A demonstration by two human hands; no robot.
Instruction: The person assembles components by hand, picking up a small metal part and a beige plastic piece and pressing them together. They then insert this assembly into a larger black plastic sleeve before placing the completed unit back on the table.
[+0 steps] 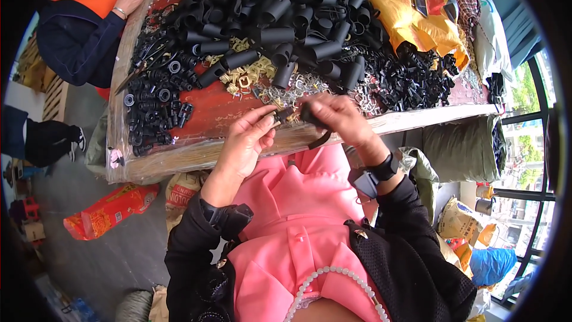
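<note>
My left hand (pixel 249 137) is closed, thumb and fingers pinching a small black plastic part (pixel 285 114) with a pale yellowish bit near the fingertips. Just to the right, my right hand (pixel 342 118) is wrapped round a dark black piece (pixel 311 114), whose curved, strap-like end (pixel 320 140) hangs below the fingers. The two held pieces are close together over the table's near edge; whether they touch I cannot tell. Beyond my hands lie a heap of black plastic tubes (pixel 277 11), yellowish plastic clips (pixel 241 76) and small metal rings (pixel 286 95).
The table (pixel 205 116) has a raised wooden edge. Small black ring-shaped parts (pixel 158 98) lie at left, small black clips (pixel 417 77) at right near a yellow sack (pixel 411 9). A person (pixel 89 18) stands at the far left. On the floor lies a red bag (pixel 113 210).
</note>
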